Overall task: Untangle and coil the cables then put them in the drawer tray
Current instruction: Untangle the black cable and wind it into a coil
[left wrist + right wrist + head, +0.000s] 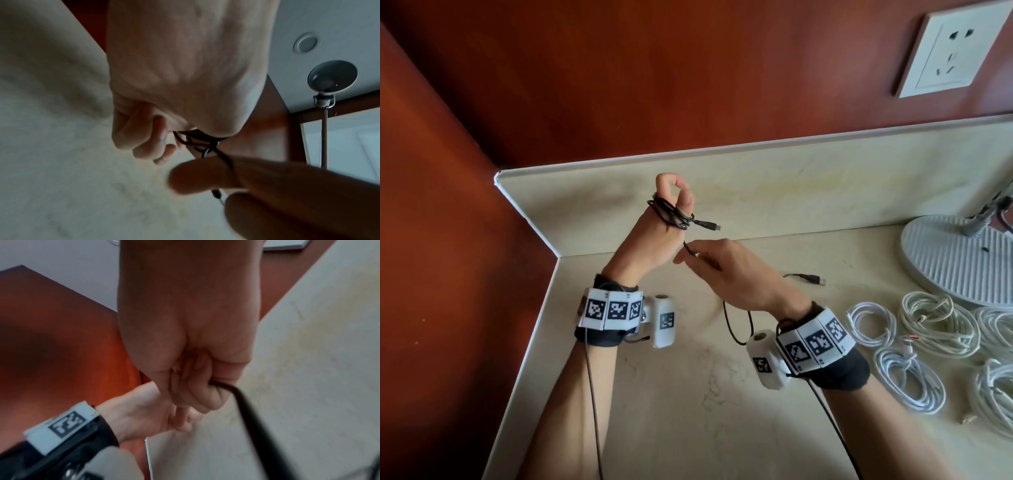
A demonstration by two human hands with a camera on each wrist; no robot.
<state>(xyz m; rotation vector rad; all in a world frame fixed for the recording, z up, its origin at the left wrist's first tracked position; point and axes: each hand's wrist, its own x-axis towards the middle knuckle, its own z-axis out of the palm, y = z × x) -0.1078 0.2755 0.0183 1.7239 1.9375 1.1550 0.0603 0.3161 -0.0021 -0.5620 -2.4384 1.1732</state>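
A thin black cable (671,214) is looped several times around the fingers of my raised left hand (671,195), which curls on the coil; its small plug (707,225) sticks out to the right. Just below, my right hand (709,260) pinches the cable's free run (690,250), which trails under the wrist to a USB plug (816,280) lying on the counter. In the left wrist view the black loops (197,142) cross under my curled fingers. The right wrist view has the cable (242,395) leaving my closed right fingers. No drawer tray is in view.
Several coiled white cables (935,322) lie on the pale counter (688,394) at the right. A round white lamp base (959,257) stands behind them. A wall socket (952,48) is on the red wall. The counter's left edge meets a red side wall.
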